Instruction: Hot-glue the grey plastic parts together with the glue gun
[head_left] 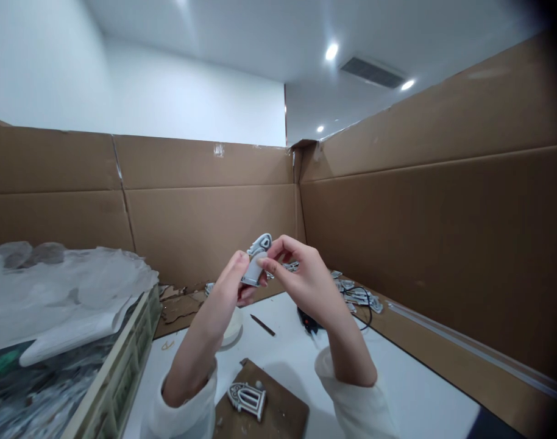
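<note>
Left grip [234, 276] and right grip [305, 276] hold a grey piece [253, 272].

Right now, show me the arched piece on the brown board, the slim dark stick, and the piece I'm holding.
Arched piece [247, 399], head view: near its middle.
Slim dark stick [262, 325], head view: mid-length.
Held piece [253, 272], head view: flat pale face.

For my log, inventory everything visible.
Held piece: one, grey, in hands
Arched piece: one, grey, on board
Board: one, brown, table
Stick: one, dark, table
Round object: one, white, table
Device: one, black, table
Loop: one, yellowish, table
Small pieces: many, grey, beyond table
Crate: one, greenish, left
Sheeting: uncounted, whitish, crate
Cardboard walls: two, brown, behind, right
Table: one, white, centre
Lights: several, white, ceiling
Vent: one, grey, ceiling
Sleeves: two, white, forearms
Left hand, right hand: two, bare, centre
</note>
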`<act>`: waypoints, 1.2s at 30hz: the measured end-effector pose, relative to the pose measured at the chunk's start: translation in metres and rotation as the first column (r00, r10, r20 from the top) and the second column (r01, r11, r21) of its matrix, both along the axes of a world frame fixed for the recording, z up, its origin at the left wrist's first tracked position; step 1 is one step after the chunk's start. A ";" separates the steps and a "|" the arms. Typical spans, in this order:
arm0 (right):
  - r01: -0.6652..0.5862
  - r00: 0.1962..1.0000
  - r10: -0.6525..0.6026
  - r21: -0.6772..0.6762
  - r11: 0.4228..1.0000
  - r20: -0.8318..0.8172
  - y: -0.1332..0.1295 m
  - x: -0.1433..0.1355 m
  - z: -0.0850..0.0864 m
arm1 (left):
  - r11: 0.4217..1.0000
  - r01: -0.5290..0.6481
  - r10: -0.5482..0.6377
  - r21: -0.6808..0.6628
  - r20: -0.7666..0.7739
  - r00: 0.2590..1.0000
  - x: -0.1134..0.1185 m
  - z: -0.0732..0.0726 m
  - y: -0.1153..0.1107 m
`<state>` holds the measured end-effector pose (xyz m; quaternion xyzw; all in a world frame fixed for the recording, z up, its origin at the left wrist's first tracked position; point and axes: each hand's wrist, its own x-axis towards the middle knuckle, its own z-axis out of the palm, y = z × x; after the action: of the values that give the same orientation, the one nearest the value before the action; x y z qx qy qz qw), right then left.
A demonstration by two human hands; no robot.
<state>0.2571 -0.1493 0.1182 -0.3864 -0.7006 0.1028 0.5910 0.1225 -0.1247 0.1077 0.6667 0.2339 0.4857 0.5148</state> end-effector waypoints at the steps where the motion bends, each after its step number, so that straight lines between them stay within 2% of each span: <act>1: 0.006 1.000 -0.006 0.006 1.000 0.000 0.000 0.000 0.000 | 1.000 -0.010 0.010 0.011 -0.019 1.000 -0.001 0.001 -0.002; 5: 0.061 0.998 -0.061 0.016 0.998 -0.010 0.001 -0.002 -0.003 | 0.992 -0.035 0.053 0.119 -0.153 0.987 -0.008 0.002 -0.004; 9: 0.086 0.996 -0.086 0.000 0.996 -0.030 0.005 -0.005 -0.005 | 0.979 -0.019 0.063 0.201 -0.217 0.974 -0.013 -0.002 0.005; 12: 0.013 0.988 -0.012 0.009 1.000 -0.155 0.011 -0.009 -0.005 | 0.977 -0.040 0.081 0.209 -0.192 0.978 -0.012 -0.005 0.011; 15: -0.122 0.953 0.129 0.044 0.992 -0.273 0.018 -0.010 -0.006 | 0.979 -0.048 0.080 0.197 -0.159 0.984 -0.010 -0.005 0.011; 19: -0.312 0.895 0.310 0.048 0.949 -0.322 0.028 -0.006 -0.008 | 0.987 -0.053 0.074 0.154 -0.130 0.989 -0.009 -0.003 0.007; 23: -0.447 0.822 0.426 0.033 0.894 -0.378 0.032 -0.002 -0.007 | 0.990 -0.011 0.029 0.138 -0.126 0.992 -0.011 -0.003 0.008; 29: -0.488 0.813 0.443 -0.026 0.873 -0.379 0.032 0.000 -0.005 | 0.986 -0.005 0.035 0.167 -0.177 0.984 -0.013 -0.005 0.012; 36: -0.520 0.798 0.461 -0.058 0.852 -0.388 0.034 0.000 -0.005 | 0.957 -0.089 0.170 0.275 -0.288 0.943 -0.016 -0.008 0.014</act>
<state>0.2568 -0.1152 0.1128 -0.2121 -0.6456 0.3781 0.6287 0.1069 -0.1103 0.0993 0.7786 0.2897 0.4350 0.3475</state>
